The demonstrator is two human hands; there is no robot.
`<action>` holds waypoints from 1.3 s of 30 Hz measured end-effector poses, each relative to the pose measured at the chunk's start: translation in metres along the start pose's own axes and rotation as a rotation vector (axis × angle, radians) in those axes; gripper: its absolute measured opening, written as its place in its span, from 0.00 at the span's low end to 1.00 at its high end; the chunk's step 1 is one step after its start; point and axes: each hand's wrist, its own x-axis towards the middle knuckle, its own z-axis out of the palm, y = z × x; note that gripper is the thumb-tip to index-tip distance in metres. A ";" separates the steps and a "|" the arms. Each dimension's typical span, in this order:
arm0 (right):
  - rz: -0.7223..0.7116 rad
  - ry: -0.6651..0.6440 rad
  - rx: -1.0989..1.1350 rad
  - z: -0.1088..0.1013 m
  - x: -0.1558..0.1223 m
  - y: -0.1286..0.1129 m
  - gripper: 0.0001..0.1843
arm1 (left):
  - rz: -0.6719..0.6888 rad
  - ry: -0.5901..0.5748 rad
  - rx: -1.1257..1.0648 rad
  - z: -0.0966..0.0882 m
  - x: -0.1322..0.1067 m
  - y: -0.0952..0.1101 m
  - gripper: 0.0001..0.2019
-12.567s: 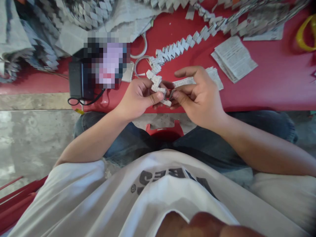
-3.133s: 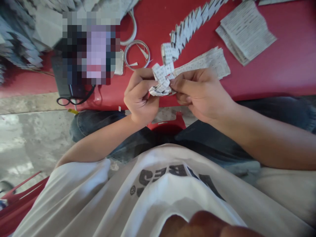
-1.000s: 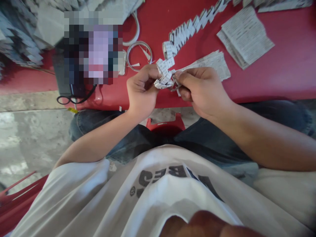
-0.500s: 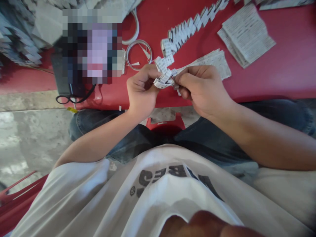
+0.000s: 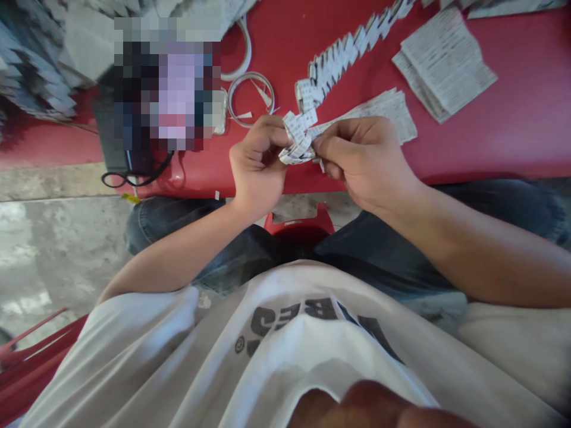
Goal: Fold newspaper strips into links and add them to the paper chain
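Note:
A chain of folded, printed paper strips (image 5: 339, 66) zigzags over the red table from the upper right down to my hands. Its near end is pinched by my left hand (image 5: 259, 163), fingers curled around the looped paper. My right hand (image 5: 363, 160) is closed too, thumb and forefinger pressed on the same end of the chain from the right side. The exact fold between the fingertips is partly hidden. Just behind my right hand lies a fan of loose paper strips (image 5: 392, 113).
A stack of printed paper sheets (image 5: 448, 65) lies at the right. Two rings of tape (image 5: 229, 100) and a black box (image 5: 118, 134) with a cable are at the left. Folded paper heaps (image 5: 31, 77) fill the far left. The red table's (image 5: 513, 137) near edge runs above my knees.
The near part of the paper chain has shifted slightly, its folds moving a little right and towards me. Both hands keep their pinch with only small movements.

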 end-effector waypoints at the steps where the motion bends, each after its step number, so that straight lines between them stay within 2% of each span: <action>1: -0.006 0.001 -0.013 0.000 -0.001 -0.001 0.24 | 0.000 0.001 -0.007 0.000 -0.001 0.001 0.11; 6: -0.013 0.059 0.000 0.002 -0.004 0.000 0.17 | 0.112 0.027 0.008 0.002 -0.003 0.006 0.12; 11: 0.071 0.070 0.125 0.003 -0.001 0.004 0.14 | 0.233 -0.050 -0.031 0.000 -0.003 0.005 0.08; 17: 0.095 0.044 0.162 0.003 -0.001 0.002 0.21 | 0.170 0.000 -0.031 0.001 -0.007 -0.005 0.17; 23: 0.044 0.035 0.263 0.005 -0.004 0.002 0.22 | 0.265 -0.007 -0.030 0.001 -0.005 -0.012 0.09; 28: 0.062 0.038 0.299 0.004 -0.002 0.004 0.26 | 0.098 0.038 0.029 0.001 -0.010 -0.006 0.12; 32: 0.065 -0.004 0.302 0.002 -0.002 0.004 0.24 | 0.015 0.056 0.064 0.001 -0.013 -0.006 0.14; 35: 0.091 -0.017 0.287 0.001 -0.002 0.003 0.25 | 0.041 0.037 0.013 0.001 -0.010 -0.003 0.13; 39: 0.095 0.015 0.239 0.001 -0.003 0.001 0.27 | 0.152 -0.010 -0.079 0.003 -0.003 0.001 0.07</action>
